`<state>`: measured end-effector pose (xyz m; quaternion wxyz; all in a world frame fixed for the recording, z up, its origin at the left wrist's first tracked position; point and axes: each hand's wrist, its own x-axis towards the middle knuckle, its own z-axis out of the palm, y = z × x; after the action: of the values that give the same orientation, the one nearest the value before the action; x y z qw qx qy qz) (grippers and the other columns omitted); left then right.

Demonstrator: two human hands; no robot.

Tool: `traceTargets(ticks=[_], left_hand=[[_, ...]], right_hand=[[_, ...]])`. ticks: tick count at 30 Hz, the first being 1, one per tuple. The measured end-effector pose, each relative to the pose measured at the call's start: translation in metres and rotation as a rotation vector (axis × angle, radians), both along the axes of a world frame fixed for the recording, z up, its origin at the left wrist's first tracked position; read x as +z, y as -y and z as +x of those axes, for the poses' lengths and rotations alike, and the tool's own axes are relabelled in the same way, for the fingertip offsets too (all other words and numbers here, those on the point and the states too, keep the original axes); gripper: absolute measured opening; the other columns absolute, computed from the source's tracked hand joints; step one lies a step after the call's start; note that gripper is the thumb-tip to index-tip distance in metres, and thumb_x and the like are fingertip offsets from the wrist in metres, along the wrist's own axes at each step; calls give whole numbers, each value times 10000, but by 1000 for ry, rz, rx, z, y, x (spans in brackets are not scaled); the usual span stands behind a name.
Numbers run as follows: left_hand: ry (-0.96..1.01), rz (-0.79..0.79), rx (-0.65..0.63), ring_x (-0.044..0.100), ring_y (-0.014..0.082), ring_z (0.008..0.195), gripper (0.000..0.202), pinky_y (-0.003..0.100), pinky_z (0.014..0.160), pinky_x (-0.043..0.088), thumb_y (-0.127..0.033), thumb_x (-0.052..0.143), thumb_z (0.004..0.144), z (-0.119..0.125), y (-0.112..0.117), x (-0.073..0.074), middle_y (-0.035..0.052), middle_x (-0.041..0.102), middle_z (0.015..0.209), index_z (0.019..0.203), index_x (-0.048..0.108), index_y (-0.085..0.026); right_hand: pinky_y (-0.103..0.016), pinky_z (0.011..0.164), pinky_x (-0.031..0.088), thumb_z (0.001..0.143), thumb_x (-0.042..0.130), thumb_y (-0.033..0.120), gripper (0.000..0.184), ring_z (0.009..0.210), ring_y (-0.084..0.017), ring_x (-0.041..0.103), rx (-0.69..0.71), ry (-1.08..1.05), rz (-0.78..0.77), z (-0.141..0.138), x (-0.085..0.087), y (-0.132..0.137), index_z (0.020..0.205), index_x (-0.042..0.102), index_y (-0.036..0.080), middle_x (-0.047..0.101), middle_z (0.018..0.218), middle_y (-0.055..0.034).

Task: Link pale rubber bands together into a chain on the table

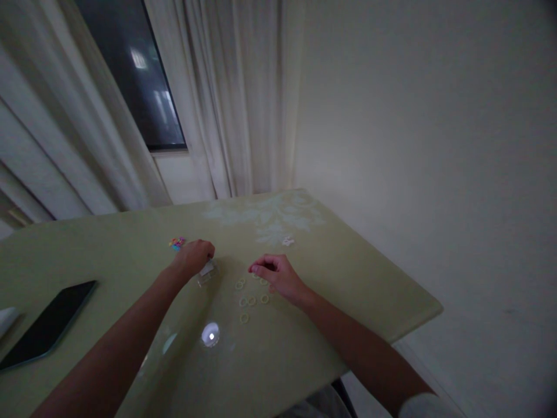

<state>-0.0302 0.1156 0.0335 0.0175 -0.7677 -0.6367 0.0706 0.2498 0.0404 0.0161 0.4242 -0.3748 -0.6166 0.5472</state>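
My left hand (194, 256) is closed at the far edge of a small clear plastic box (208, 271), its curled fingers partly hidden. Thumb and forefinger of my right hand (278, 276) come together above several small pale rings (252, 301). Whatever lies between those fingertips is too small to make out. A reddish ring (272, 288) shows just beneath the right palm. Beyond my left hand is a little pile of multicoloured pieces (177, 242). Some small white pieces (288, 241) lie past my right hand.
The pale green table (331, 255) meets a wall on the right. A dark tablet (47, 325) lies at the left, beside a white object (7, 318) cut off by the frame. Light reflects off the tabletop near me. Curtains (243, 98) and a dark window (134, 75) stand behind.
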Motion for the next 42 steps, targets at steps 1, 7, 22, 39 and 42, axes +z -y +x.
traceTargets(ticks=[1,7,22,39,42], left_hand=[[-9,2,8,745,312,995,225,386,832,537,-103,589,863,1,0,1,161,782,1070,934,784,-191],[-45,17,29,757,361,973,235,443,804,551,-118,554,901,8,2,3,205,778,1014,932,781,-169],[180,21,-23,739,264,1038,262,314,857,506,-298,541,1003,59,51,0,88,802,1105,1045,797,-261],[357,-80,12,740,258,947,159,309,782,476,-147,607,892,78,81,-25,107,797,977,913,759,-192],[369,-73,13,736,275,943,163,321,770,479,-154,574,909,80,85,-29,135,781,983,910,735,-178]], right_hand=[[-246,573,390,833,743,433,271,677,-133,519,1,4,8,0,0,0,892,788,171,656,771,-21],[-258,601,405,894,705,395,235,649,-130,521,-16,71,68,-1,-8,-6,923,777,173,652,763,-10],[-246,689,394,808,775,210,80,783,-150,596,83,907,372,18,-23,-28,882,794,183,697,913,-46],[-261,696,389,769,760,176,72,766,-153,548,109,874,441,17,-18,-19,829,720,167,655,891,-37],[-258,712,411,770,754,151,55,756,-142,553,94,754,422,16,-18,-21,810,718,162,634,855,-22]])
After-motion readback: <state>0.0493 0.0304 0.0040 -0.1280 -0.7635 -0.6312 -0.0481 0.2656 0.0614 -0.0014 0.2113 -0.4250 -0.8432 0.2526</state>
